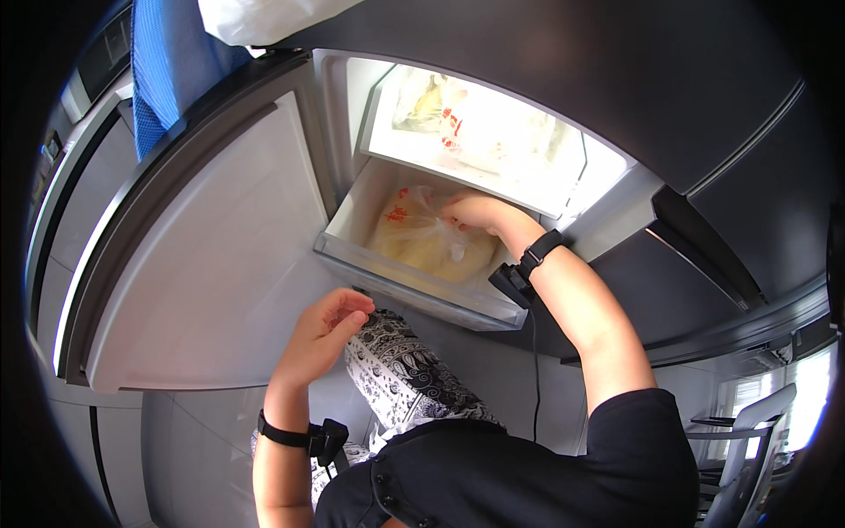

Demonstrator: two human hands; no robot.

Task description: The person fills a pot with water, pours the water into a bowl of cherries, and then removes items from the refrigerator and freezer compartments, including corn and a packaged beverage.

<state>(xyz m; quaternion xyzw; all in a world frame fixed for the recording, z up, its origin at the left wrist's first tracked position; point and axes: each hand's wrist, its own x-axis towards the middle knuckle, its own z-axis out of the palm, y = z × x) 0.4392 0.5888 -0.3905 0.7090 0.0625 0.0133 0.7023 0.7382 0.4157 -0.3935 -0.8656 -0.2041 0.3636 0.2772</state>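
Observation:
A translucent plastic bag (422, 237) with red print and something pale yellow inside lies in the pulled-out lower drawer (422, 298) of a refrigerator-freezer. My right hand (476, 211) reaches into this drawer and grips the gathered top of the bag; its fingertips are partly hidden by the plastic. My left hand (333, 330) hovers above my knee, in front of the drawer's left corner. Its fingers are loosely curled, a gap shows between them and the thumb, and it holds nothing.
On the left the appliance door (211, 264) stands swung out, with a blue cloth (178, 72) above it. An upper drawer (475, 125) holds several bags under bright light. A cable (536, 376) hangs from my right wrist strap. Chairs (752, 429) stand at far right.

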